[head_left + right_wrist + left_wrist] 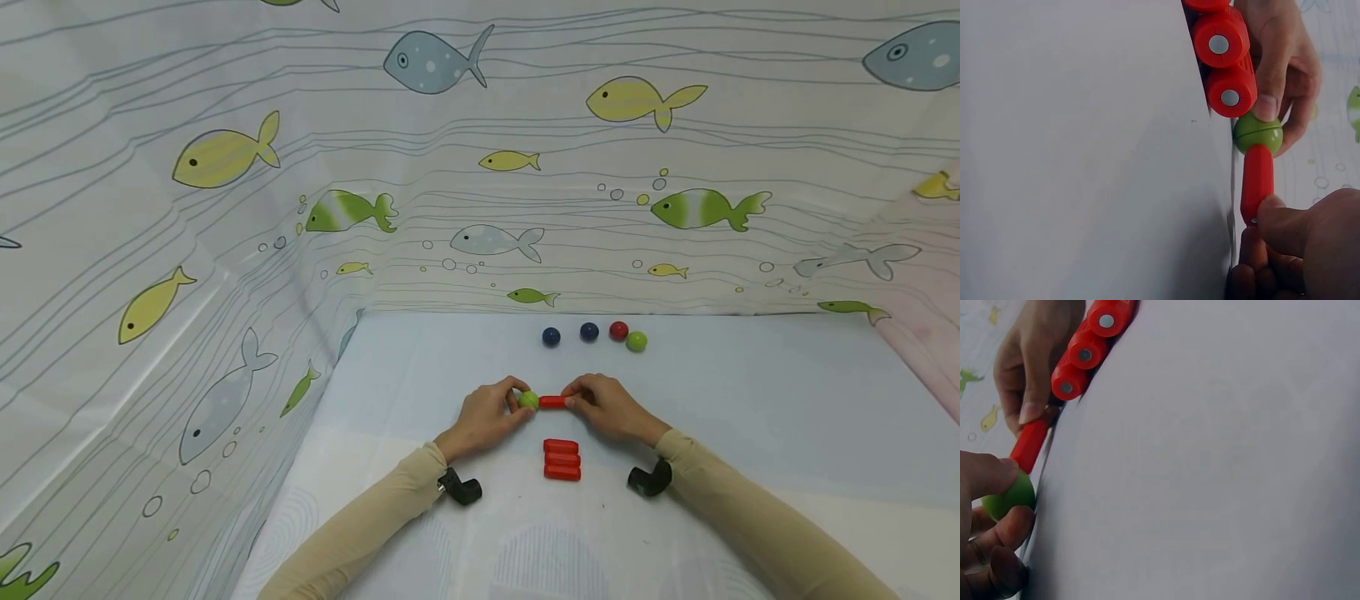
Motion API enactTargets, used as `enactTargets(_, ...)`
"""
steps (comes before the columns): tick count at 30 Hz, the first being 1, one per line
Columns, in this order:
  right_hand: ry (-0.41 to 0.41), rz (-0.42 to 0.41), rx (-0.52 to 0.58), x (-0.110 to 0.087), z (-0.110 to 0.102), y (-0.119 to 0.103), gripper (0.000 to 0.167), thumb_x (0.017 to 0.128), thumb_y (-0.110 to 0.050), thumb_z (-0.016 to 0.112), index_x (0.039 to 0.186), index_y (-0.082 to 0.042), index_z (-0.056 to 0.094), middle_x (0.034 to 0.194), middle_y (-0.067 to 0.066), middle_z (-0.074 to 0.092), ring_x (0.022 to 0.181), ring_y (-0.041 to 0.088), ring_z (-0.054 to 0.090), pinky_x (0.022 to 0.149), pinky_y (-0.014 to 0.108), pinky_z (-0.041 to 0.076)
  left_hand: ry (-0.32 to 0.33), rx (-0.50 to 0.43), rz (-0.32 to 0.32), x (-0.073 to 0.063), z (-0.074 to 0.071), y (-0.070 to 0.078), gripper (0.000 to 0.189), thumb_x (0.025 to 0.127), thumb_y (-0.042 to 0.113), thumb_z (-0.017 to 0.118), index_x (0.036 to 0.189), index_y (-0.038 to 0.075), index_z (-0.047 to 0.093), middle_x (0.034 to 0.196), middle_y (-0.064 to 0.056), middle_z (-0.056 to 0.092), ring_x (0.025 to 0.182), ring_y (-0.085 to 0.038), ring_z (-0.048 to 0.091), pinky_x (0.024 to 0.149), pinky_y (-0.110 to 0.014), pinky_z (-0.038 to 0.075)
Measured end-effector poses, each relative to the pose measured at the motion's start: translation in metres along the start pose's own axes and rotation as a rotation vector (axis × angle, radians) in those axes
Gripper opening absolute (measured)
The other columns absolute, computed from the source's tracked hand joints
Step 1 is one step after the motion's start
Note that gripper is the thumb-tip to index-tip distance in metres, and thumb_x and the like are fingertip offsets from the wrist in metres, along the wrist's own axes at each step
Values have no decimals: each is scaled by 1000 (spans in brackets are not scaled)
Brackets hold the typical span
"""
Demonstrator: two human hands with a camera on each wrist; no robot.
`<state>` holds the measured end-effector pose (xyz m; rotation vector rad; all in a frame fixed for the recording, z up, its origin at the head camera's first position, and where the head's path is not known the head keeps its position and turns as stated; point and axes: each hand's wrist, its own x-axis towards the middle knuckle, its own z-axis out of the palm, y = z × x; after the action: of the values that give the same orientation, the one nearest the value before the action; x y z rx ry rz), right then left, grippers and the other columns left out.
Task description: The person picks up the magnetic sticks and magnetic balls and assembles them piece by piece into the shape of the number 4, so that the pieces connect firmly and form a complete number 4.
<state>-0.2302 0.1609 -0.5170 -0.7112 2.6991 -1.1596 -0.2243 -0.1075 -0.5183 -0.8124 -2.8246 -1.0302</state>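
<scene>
My left hand pinches a green ball between thumb and fingers. With thumb and fingertips, my right hand grips the far end of a red magnetic rod. In the right wrist view the rod's other end meets the ball, the two in one line. Three more red rods lie side by side nearer to me, between the forearms. Round silvery discs show in their ends in the left wrist view.
At the back of the table stand two dark blue balls, a red ball and another green ball, the last two close together. A fish-print sheet rises behind and at the left. Black wrist cameras hang under both wrists.
</scene>
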Motion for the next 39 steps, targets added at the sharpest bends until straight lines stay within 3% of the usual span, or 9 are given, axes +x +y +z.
enactTargets(15, -11, 12, 16, 0, -1, 0, 16, 104, -13, 67, 116, -4, 73, 106, 4, 72, 92, 16, 59, 83, 27, 52, -14, 15, 3, 2, 2, -2, 36, 98, 28, 77, 130, 14, 68, 76, 5, 68, 63, -2, 52, 60, -21, 40)
enactTargets(25, 17, 10, -2, -1, -7, 6, 17, 104, -17, 68, 117, -7, 74, 109, 3, 74, 96, 15, 62, 88, 30, 55, 3, 24, 16, 0, 3, -2, 30, 98, 28, 77, 125, 17, 69, 76, 6, 67, 62, -2, 51, 59, -21, 39)
enactTargets(30, 124, 44, -58, -3, -24, 15, 18, 103, -16, 70, 117, -5, 74, 105, 4, 74, 94, 18, 63, 84, 31, 54, -5, 29, 4, 0, 2, -2, 30, 99, 29, 76, 126, 18, 69, 77, 6, 67, 63, -2, 50, 58, -21, 37)
enactTargets(35, 334, 41, -191, -4, -48, 30, 23, 99, -12, 75, 116, 3, 73, 100, 16, 70, 95, 31, 61, 85, 43, 48, -2, 30, -4, 1, 3, -4, 30, 99, 29, 76, 127, 20, 69, 78, 7, 67, 62, -2, 49, 58, -21, 36)
enactTargets(39, 489, 61, -237, -5, -64, 48, 32, 96, -10, 77, 121, 9, 68, 107, 27, 67, 100, 41, 57, 86, 50, 43, 2, 31, -7, 0, 5, -5, 30, 99, 29, 76, 126, 21, 68, 78, 7, 67, 61, -2, 48, 57, -20, 35)
